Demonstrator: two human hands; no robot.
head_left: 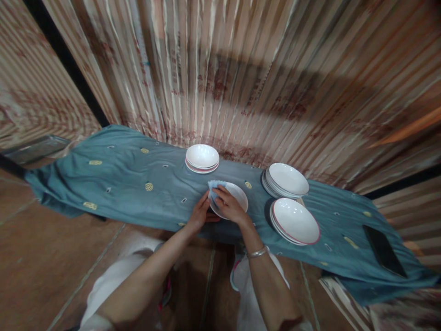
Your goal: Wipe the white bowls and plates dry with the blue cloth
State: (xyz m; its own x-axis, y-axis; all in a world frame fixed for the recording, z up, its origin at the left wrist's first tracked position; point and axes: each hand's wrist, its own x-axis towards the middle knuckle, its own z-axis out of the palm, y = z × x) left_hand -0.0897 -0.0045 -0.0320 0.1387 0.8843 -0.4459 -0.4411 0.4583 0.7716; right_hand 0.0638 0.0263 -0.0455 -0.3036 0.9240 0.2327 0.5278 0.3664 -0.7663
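Note:
A white plate (240,193) is held just above the front part of the cloth-covered table. My left hand (201,212) grips its left edge, with the fingers reaching beneath it. Pressed on the plate's inner face is a light blue cloth (216,185), under the fingers of my right hand (229,205). A silver bangle (257,252) circles my right wrist. Behind the plate stands a short stack of white bowls (202,156). To the right are two more stacks of white dishes, a rear stack (288,179) and a front stack with a red rim (296,220).
A blue-green tablecloth (131,170) with pineapple prints covers the long table. At its right end lies a dark phone or tablet (384,250). Patterned curtains (241,82) hang behind, with dark poles (69,64) at the sides. A tray-like thing (37,148) is at far left.

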